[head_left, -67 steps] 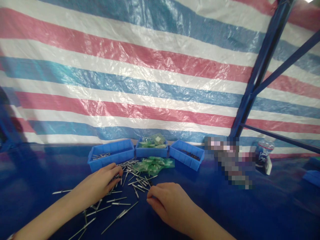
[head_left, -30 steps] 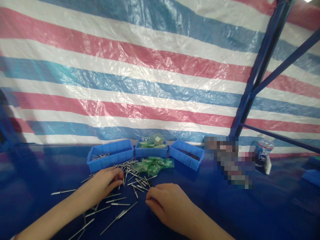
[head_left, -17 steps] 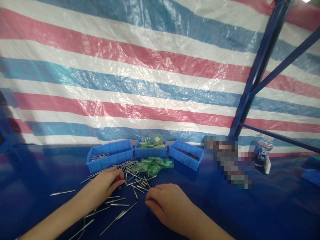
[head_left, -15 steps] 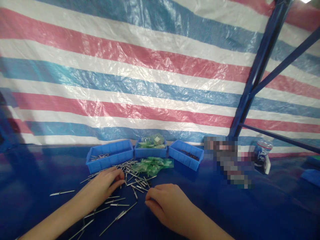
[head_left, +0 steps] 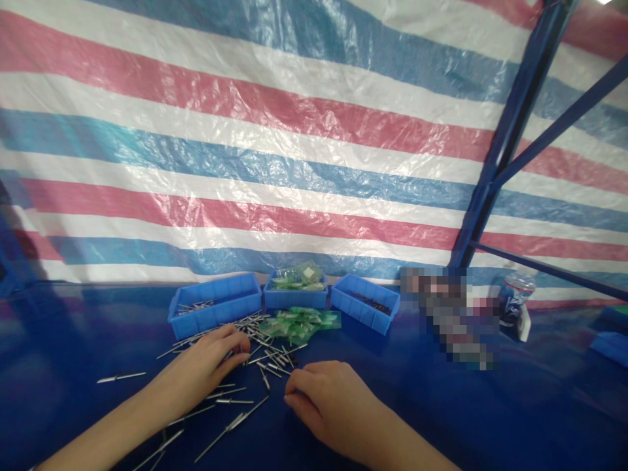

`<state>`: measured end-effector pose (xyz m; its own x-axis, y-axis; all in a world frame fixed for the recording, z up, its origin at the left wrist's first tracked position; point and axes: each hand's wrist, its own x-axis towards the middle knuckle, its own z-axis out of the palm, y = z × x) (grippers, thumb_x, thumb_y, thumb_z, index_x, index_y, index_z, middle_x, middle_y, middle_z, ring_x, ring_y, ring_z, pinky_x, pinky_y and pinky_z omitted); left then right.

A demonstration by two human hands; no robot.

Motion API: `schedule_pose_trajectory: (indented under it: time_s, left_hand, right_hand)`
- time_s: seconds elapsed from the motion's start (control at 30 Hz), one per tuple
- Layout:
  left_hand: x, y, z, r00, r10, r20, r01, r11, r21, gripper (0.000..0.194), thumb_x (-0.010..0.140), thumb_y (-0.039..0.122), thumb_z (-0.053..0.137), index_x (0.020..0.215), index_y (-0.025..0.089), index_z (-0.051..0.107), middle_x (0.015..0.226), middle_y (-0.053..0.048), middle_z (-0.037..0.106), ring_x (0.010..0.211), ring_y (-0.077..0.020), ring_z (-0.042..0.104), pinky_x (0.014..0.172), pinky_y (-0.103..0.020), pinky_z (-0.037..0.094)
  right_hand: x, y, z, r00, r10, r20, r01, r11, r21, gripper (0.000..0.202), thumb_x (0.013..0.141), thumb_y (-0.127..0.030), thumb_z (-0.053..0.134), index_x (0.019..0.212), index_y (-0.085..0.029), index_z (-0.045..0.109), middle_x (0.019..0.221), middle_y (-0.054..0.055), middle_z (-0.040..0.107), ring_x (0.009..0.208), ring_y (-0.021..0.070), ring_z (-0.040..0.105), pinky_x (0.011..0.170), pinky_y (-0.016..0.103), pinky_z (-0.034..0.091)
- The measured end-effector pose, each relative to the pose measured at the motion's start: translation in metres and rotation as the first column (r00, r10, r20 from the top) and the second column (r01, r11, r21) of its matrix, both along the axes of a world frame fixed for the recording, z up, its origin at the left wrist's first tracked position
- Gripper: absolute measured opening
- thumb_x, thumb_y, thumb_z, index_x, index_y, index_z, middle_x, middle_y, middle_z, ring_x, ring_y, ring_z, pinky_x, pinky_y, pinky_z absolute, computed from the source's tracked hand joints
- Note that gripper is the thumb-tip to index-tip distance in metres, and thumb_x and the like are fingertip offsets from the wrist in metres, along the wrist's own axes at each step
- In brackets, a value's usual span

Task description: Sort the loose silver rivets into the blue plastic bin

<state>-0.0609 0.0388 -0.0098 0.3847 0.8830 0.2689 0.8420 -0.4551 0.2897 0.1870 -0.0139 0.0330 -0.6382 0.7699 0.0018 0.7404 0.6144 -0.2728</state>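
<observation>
A loose pile of silver pop rivets [head_left: 275,356] lies on the blue tabletop, with several more scattered toward me. My left hand [head_left: 216,356] is at the pile's left side, palm down, its thumb and fingers curled together among the rivets. Whatever is between those fingertips is too small to make out. To the right of the pile, my right hand [head_left: 331,399] rests low with closed fingers, the tips beside the nearest rivets. Its curled fingers hide what it may hold. Green plastic packets [head_left: 301,324] lie just behind the pile.
Along the back stand a blue bin [head_left: 216,313] holding some rivets, a middle bin [head_left: 296,299] with green packets, and a right bin [head_left: 363,311] with small dark parts. A bottle-like container [head_left: 513,301] and blue metal frame [head_left: 495,163] are at right, before a striped tarp [head_left: 245,157].
My left hand has shifted slightly right and up over the pile, its thumb and fingertips drawing nearer each other. The right hand stays almost still.
</observation>
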Motion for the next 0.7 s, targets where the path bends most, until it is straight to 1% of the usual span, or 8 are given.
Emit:
schedule_pose_trajectory:
  time_s: [0.17, 0.37, 0.53, 0.6, 0.7]
  left_hand:
    - [0.000, -0.002, 0.002, 1.000, -0.001, -0.032, 0.001, 1.000, -0.019, 0.025, 0.086, 0.041, 0.046, 0.083, 0.024, 0.065, 0.088, -0.004, 0.064, 0.085, -0.0227, 0.063, 0.077, -0.031, 0.048]
    - [0.002, -0.004, 0.003, 0.998, 0.011, -0.055, -0.013, 0.999, -0.034, 0.023, 0.083, 0.037, 0.044, 0.084, 0.024, 0.063, 0.089, -0.004, 0.062, 0.085, -0.0229, 0.063, 0.077, -0.031, 0.048]
    - [0.004, -0.007, 0.006, 0.995, 0.067, -0.068, -0.068, 0.997, -0.022, 0.028, 0.083, 0.043, 0.043, 0.088, 0.023, 0.062, 0.093, -0.007, 0.062, 0.090, -0.0275, 0.062, 0.079, -0.036, 0.047]
    - [0.004, -0.008, 0.008, 0.994, 0.079, -0.079, -0.082, 0.996, -0.030, 0.028, 0.083, 0.043, 0.043, 0.087, 0.023, 0.061, 0.091, -0.006, 0.062, 0.088, -0.0279, 0.062, 0.076, -0.036, 0.047]
    - [0.006, -0.010, 0.011, 0.992, 0.061, -0.108, -0.069, 0.995, -0.071, 0.024, 0.082, 0.039, 0.044, 0.083, 0.023, 0.062, 0.083, -0.005, 0.063, 0.081, -0.0259, 0.063, 0.072, -0.034, 0.046]
  right_hand:
    - [0.000, 0.000, 0.000, 1.000, -0.001, 0.009, 0.001, 1.000, 0.005, 0.024, 0.096, -0.026, 0.045, 0.099, -0.018, 0.068, 0.098, 0.004, 0.070, 0.089, 0.0202, 0.066, 0.077, 0.027, 0.048]
    - [0.001, 0.000, -0.003, 1.000, 0.006, 0.000, -0.006, 1.000, -0.004, 0.024, 0.096, -0.027, 0.046, 0.100, -0.019, 0.068, 0.098, 0.004, 0.070, 0.089, 0.0199, 0.066, 0.078, 0.027, 0.048]
    - [0.001, 0.000, -0.003, 1.000, 0.000, -0.009, 0.000, 1.000, -0.011, 0.023, 0.095, -0.026, 0.046, 0.100, -0.020, 0.067, 0.098, 0.003, 0.070, 0.088, 0.0199, 0.066, 0.078, 0.027, 0.048]
    - [0.001, 0.000, -0.003, 1.000, -0.002, -0.004, 0.002, 1.000, -0.010, 0.023, 0.095, -0.027, 0.046, 0.100, -0.020, 0.067, 0.098, 0.003, 0.070, 0.089, 0.0202, 0.066, 0.077, 0.027, 0.048]
    - [0.001, 0.000, -0.003, 1.000, 0.002, 0.000, -0.002, 1.000, -0.003, 0.023, 0.095, -0.027, 0.046, 0.100, -0.019, 0.067, 0.098, 0.004, 0.070, 0.089, 0.0202, 0.066, 0.077, 0.027, 0.047]
